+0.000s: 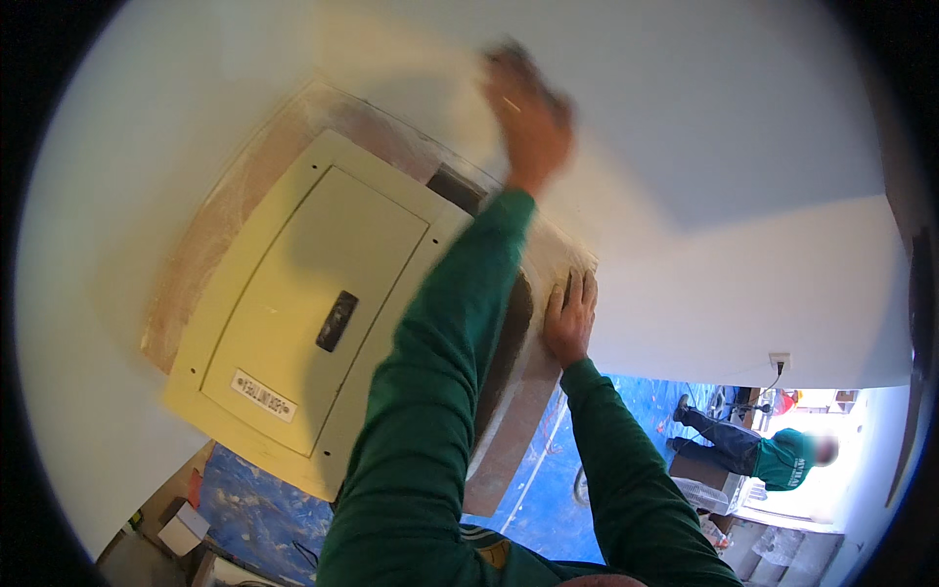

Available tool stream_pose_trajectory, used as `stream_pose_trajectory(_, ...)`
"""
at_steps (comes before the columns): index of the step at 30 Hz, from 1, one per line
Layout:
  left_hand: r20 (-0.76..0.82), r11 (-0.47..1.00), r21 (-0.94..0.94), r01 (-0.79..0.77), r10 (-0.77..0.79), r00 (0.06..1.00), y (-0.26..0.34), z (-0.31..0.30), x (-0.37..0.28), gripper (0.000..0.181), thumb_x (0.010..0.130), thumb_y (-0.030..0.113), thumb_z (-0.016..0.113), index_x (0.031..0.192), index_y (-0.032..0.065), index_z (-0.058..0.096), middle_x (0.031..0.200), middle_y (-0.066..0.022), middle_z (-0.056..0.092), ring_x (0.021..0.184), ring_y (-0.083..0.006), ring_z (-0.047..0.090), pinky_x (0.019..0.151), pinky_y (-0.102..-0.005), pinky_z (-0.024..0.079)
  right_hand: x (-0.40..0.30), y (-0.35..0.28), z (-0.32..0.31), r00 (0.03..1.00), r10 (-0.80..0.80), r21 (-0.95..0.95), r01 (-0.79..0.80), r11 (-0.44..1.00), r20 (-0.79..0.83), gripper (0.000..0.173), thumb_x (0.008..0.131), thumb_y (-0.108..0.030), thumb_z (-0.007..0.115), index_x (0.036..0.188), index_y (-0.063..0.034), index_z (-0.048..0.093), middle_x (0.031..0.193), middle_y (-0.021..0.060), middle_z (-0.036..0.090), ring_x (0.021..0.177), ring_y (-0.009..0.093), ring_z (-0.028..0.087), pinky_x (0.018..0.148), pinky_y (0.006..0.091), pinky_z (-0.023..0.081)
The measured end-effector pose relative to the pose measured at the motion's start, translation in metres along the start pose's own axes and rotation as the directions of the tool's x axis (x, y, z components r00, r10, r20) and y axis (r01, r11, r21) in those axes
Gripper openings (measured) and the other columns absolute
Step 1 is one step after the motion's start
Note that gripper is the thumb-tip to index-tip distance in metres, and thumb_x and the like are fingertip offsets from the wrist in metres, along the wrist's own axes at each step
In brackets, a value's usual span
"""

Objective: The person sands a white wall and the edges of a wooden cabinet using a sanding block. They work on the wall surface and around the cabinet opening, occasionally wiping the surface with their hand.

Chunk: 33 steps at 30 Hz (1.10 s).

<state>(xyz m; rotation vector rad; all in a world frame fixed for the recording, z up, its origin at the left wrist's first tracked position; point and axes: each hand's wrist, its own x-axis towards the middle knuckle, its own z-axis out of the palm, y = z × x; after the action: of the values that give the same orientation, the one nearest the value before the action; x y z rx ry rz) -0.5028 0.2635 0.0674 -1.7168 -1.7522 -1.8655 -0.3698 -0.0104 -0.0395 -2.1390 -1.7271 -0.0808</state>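
Observation:
My left hand (532, 125) is raised against the pale wall (697, 132), gripping a dark block-like tool (517, 55). Motion blur hides exactly what that tool is. Lower and to the right, my right hand (572, 319) rests on the corner of a brown, dusty patch of wall surface (546, 249), its fingers extended and nothing held. Between the arms and the left side stands a cream metal electrical panel cover (293, 271) with a hinged door, a dark latch (337, 321) and a label bearing writing. Part of the cover is hidden by my left sleeve.
Blue sheeting (264, 491) covers the floor. At the lower right another person (781, 455) in a green top stands beside a cardboard box (704, 477). A wall outlet (779, 361) has a plug and cord in it. A white box (183, 527) sits at the lower left.

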Motion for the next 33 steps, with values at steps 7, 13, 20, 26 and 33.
stream_pose_trajectory(7,-0.002,0.905,0.42,-0.066,0.074,0.997,-0.078,-0.011,0.06,0.076,0.105,0.04,0.047,0.159,-0.0092,0.027,0.167,-0.0285,0.027,0.157,-0.0464,0.019,0.124,-0.0645,0.016,-0.006,0.006,0.0,1.0,0.011,-0.009,-0.011,1.0,0.011,0.056,0.106,-0.03,0.049,0.153,-0.0006,0.046,0.162,0.0312,0.035,0.151,0.05,0.03,0.124,0.0571,0.026)
stream_pose_trajectory(13,-0.279,0.968,-0.215,0.126,-0.185,0.942,-0.17,-0.033,0.152,0.081,0.107,0.035,0.044,0.162,-0.0137,0.01,0.171,-0.0337,0.007,0.158,-0.0521,0.006,0.126,-0.0632,0.009,0.0,-0.007,0.0,1.0,-0.008,-0.003,0.008,1.0,0.028,0.057,0.105,-0.031,0.05,0.154,-0.001,0.045,0.162,0.0312,0.035,0.152,0.049,0.03,0.124,0.0566,0.025)
stream_pose_trajectory(20,-0.201,0.941,-0.323,0.104,-0.176,0.964,-0.137,-0.048,0.162,0.08,0.107,0.037,0.043,0.159,-0.0161,0.013,0.167,-0.0382,0.011,0.157,-0.0545,0.005,0.124,-0.0663,0.009,-0.009,0.009,-0.004,1.0,0.027,-0.01,-0.027,1.0,0.014,0.056,0.106,-0.031,0.049,0.153,-0.0013,0.046,0.162,0.031,0.035,0.152,0.048,0.029,0.125,0.0564,0.025)
stream_pose_trajectory(26,-0.165,0.98,-0.191,-0.049,0.017,0.986,-0.098,-0.029,0.106,0.08,0.107,0.039,0.041,0.158,-0.0177,0.016,0.167,-0.0389,0.011,0.157,-0.0553,0.007,0.124,-0.0673,0.01,-0.008,0.004,-0.008,0.999,0.028,-0.016,-0.027,0.999,0.023,0.056,0.106,-0.031,0.05,0.153,-0.0007,0.046,0.162,0.0314,0.035,0.152,0.049,0.029,0.124,0.0566,0.025)
stream_pose_trajectory(33,-0.233,0.97,-0.236,0.059,-0.115,0.966,-0.115,-0.03,0.158,0.073,0.109,0.033,0.042,0.164,-0.0066,0.015,0.173,-0.0282,0.011,0.16,-0.0441,0.01,0.128,-0.0593,0.008,-0.009,0.012,0.001,0.999,0.027,0.0,-0.027,1.0,0.027,0.057,0.105,-0.031,0.05,0.153,0.0,0.046,0.162,0.032,0.033,0.151,0.051,0.029,0.123,0.058,0.027)
